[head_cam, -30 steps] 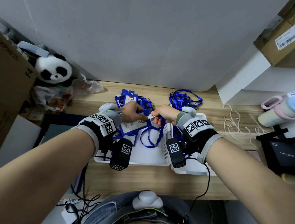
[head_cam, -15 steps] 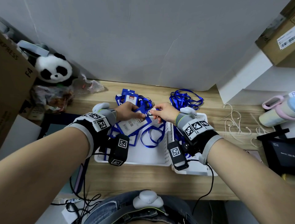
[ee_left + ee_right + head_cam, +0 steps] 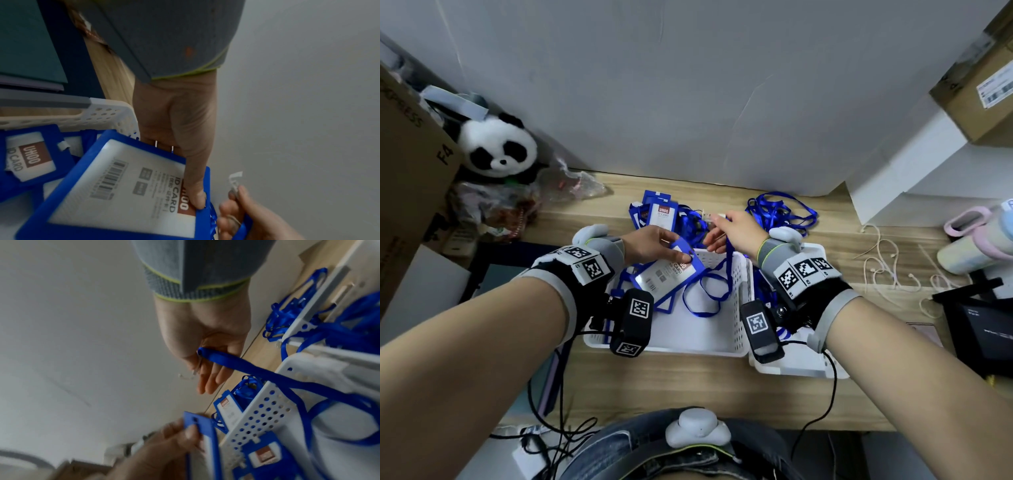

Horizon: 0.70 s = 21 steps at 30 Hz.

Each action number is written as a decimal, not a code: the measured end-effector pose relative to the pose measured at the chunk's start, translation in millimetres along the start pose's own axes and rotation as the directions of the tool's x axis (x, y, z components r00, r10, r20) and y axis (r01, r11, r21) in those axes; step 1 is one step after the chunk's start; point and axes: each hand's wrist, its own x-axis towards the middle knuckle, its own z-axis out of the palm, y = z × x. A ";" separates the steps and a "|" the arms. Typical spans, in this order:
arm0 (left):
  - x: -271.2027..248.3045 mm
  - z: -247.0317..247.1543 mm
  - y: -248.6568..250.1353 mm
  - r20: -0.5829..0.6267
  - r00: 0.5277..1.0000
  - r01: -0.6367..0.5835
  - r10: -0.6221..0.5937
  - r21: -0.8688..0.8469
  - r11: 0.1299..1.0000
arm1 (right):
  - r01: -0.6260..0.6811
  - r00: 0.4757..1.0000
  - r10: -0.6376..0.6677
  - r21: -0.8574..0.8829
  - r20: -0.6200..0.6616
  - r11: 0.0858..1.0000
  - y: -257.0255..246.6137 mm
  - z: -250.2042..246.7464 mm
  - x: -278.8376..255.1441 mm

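Note:
My left hand (image 3: 678, 255) grips a blue ID card holder (image 3: 667, 272) by its top edge, tilted over the left white basket (image 3: 678, 337). In the left wrist view my thumb (image 3: 197, 194) presses on the holder (image 3: 127, 186) near its brown label. My right hand (image 3: 722, 221) is raised a little beyond the holder and pinches the metal clip (image 3: 707, 216) of a blue lanyard (image 3: 709, 294). The strap (image 3: 236, 361) runs from my right hand (image 3: 207, 344) down into the basket, where it loops. The clip is apart from the holder.
More blue holders (image 3: 657, 212) and a heap of lanyards (image 3: 780, 212) lie at the back of the wooden desk. A second white basket (image 3: 804, 368) sits to the right. Beyond it are white cords (image 3: 887, 263), a cup (image 3: 979, 240) and a black device (image 3: 983, 329). A plush panda (image 3: 496, 147) sits far left.
My right hand has drawn the lanyard clip up and away from the holder's top edge. My left hand has shifted slightly with the holder over the basket.

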 end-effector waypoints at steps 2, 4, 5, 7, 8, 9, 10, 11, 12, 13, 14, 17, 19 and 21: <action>-2.9 5.9 7.4 0.025 0.999 -0.041 0.041 -0.031 0.999 | 0.007 1.000 -0.007 0.174 0.003 0.985 -8.5 0.7 -2.6; -2.7 13.2 17.3 0.046 0.997 -0.068 0.068 -0.006 0.998 | 0.016 1.000 -0.019 0.366 0.005 0.930 -17.3 0.7 -5.2; -2.0 16.6 21.9 0.064 0.996 -0.069 0.069 0.001 0.998 | 0.016 1.000 -0.022 0.453 0.009 0.891 -21.8 0.3 -5.5; 0.1 21.9 28.5 0.127 0.991 -0.042 0.039 0.017 0.999 | 0.011 0.999 -0.027 0.581 0.020 0.814 -30.7 -1.0 -6.1; 0.9 23.4 31.1 0.155 0.988 -0.024 0.019 0.035 0.999 | 0.018 0.999 -0.032 0.612 0.012 0.791 -34.5 -2.9 -6.7; 1.1 24.2 32.6 0.163 0.987 -0.011 0.001 0.061 0.998 | 0.034 0.999 -0.034 0.617 -0.011 0.786 -37.1 -6.5 -6.6; 1.2 23.8 32.8 0.153 0.988 -0.003 -0.010 0.087 0.996 | 0.055 0.998 -0.033 0.602 -0.047 0.797 -38.1 -11.4 -5.7; 0.6 21.8 30.8 0.134 0.991 0.007 -0.022 0.108 0.994 | 0.082 0.994 -0.030 0.559 -0.102 0.825 -37.2 -17.3 -4.0; -0.2 18.6 27.9 0.114 0.993 0.027 -0.039 0.111 0.993 | 0.104 0.986 -0.024 0.495 -0.165 0.863 -34.2 -23.7 -1.9; -0.5 14.8 22.8 0.099 0.993 0.054 -0.063 0.090 0.994 | 0.112 0.973 -0.015 0.418 -0.229 0.902 -28.5 -30.5 0.6; -0.2 10.1 17.5 0.087 0.992 0.083 -0.087 0.053 0.995 | 0.098 0.959 0.002 0.338 -0.284 0.936 -22.0 -37.1 2.2; -3.5 -2.0 2.8 0.033 0.992 0.122 -0.120 -0.081 0.989 | 0.007 0.930 0.044 0.137 -0.365 0.991 -0.7 -50.3 4.3; -1.9 -5.6 -1.8 0.024 0.995 0.100 -0.097 -0.154 0.983 | -0.030 0.949 0.029 0.003 -0.313 1.000 8.4 -51.6 1.5; -1.6 -3.3 4.1 0.040 0.999 0.041 -0.032 -0.243 0.969 | -0.069 0.987 0.047 -0.139 -0.156 0.988 12.5 -46.1 -1.1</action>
